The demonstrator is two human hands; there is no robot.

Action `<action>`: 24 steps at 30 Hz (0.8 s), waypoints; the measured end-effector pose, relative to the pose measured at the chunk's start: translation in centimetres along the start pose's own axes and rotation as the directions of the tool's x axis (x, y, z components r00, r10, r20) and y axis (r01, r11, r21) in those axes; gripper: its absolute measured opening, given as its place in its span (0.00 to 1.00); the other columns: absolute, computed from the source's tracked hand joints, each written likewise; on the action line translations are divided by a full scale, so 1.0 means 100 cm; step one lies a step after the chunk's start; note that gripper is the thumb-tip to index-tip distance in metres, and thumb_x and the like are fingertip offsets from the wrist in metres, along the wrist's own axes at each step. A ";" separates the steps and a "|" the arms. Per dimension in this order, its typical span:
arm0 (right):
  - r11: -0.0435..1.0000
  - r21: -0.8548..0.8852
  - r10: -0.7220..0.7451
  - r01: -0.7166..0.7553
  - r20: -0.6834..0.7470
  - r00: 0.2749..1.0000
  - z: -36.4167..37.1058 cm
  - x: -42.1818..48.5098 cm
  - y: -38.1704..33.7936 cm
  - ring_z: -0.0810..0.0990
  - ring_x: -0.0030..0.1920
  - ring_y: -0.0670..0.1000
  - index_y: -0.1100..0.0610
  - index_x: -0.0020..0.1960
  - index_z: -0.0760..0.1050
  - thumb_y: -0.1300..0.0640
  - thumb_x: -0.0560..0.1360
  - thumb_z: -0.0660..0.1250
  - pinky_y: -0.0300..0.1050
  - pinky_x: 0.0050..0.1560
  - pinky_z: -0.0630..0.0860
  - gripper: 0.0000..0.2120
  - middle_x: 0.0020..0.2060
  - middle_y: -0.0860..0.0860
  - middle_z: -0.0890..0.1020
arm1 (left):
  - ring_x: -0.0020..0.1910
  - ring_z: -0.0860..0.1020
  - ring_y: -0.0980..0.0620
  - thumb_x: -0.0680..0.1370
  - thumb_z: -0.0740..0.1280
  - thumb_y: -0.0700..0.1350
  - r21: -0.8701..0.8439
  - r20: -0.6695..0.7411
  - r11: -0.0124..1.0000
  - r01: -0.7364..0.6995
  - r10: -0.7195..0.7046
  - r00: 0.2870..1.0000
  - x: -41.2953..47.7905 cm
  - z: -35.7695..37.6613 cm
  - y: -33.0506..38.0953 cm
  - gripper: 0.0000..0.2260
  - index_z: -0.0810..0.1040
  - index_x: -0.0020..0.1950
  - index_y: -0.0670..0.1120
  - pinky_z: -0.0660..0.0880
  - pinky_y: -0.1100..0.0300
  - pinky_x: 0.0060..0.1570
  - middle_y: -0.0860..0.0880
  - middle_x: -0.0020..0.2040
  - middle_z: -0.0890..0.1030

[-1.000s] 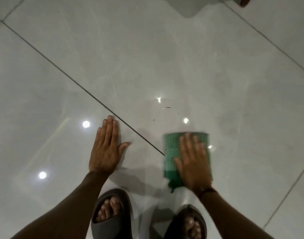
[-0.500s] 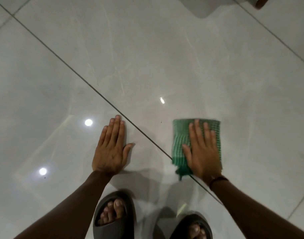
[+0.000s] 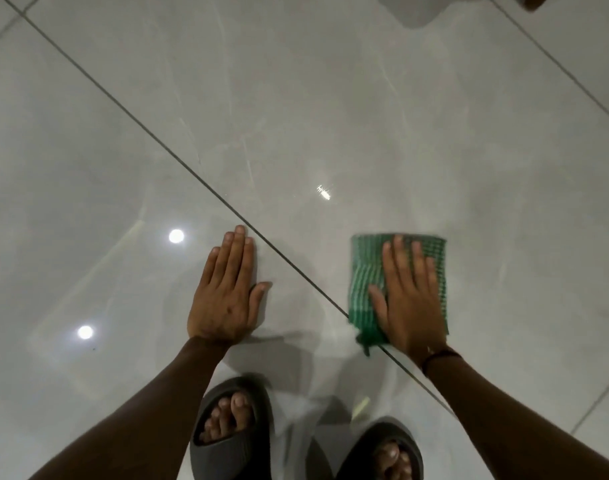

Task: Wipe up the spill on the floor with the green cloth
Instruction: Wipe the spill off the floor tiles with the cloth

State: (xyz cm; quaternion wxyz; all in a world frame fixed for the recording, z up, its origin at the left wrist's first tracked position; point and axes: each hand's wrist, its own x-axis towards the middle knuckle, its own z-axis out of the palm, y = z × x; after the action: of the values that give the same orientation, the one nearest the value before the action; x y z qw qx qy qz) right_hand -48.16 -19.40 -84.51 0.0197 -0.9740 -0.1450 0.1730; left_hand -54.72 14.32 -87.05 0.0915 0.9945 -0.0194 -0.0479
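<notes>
Right hand (image 3: 408, 299): flat, fingers spread, palm pressing down on the green cloth (image 3: 367, 278).
Left hand (image 3: 227, 289): flat on the floor (image 3: 330, 116), fingers together, gripping nothing.
Green cloth: folded, on the tile just right of a grout line (image 3: 178, 157).
Slippers (image 3: 232, 445): below both hands.
Spill: cannot tell.

The right hand (image 3: 408, 299) has pushed the green cloth (image 3: 365, 271) forward and rightward, away from the grout line (image 3: 178, 161).
</notes>
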 end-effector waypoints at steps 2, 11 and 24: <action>0.981 0.044 0.193 -0.190 -0.106 0.975 -0.006 0.040 -0.018 0.48 0.91 0.67 0.57 0.91 0.45 0.36 0.89 0.43 0.70 0.90 0.51 0.38 0.91 0.58 0.48 | 0.92 0.55 0.37 0.90 0.50 0.59 0.013 -0.006 1.000 0.009 -0.009 1.000 0.000 0.000 0.000 0.35 0.56 0.89 0.36 0.55 0.40 0.91 0.36 0.91 0.55; 0.975 -0.022 -0.222 0.222 -0.004 0.975 0.017 -0.030 -0.045 0.55 0.90 0.66 0.54 0.91 0.49 0.36 0.88 0.45 0.70 0.87 0.59 0.37 0.91 0.57 0.52 | 0.93 0.48 0.39 0.89 0.48 0.60 0.005 0.026 0.994 0.110 -0.111 0.994 -0.004 -0.012 -0.054 0.36 0.49 0.91 0.40 0.48 0.41 0.92 0.39 0.92 0.49; 0.886 -0.064 -0.459 0.459 0.009 0.888 0.006 0.046 -0.142 0.48 0.91 0.65 0.54 0.92 0.44 0.36 0.89 0.47 0.70 0.90 0.53 0.37 0.92 0.57 0.47 | 0.93 0.46 0.39 0.84 0.45 0.55 -0.094 0.054 0.980 0.173 -0.169 0.984 -0.009 -0.014 -0.072 0.37 0.48 0.90 0.38 0.48 0.39 0.92 0.38 0.92 0.47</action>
State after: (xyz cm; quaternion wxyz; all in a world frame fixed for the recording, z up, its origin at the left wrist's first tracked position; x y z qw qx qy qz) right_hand -48.14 -4.52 -85.30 0.0293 -0.9127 -0.3765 0.1558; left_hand -55.23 21.71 -86.95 0.1354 0.9854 0.0664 -0.0791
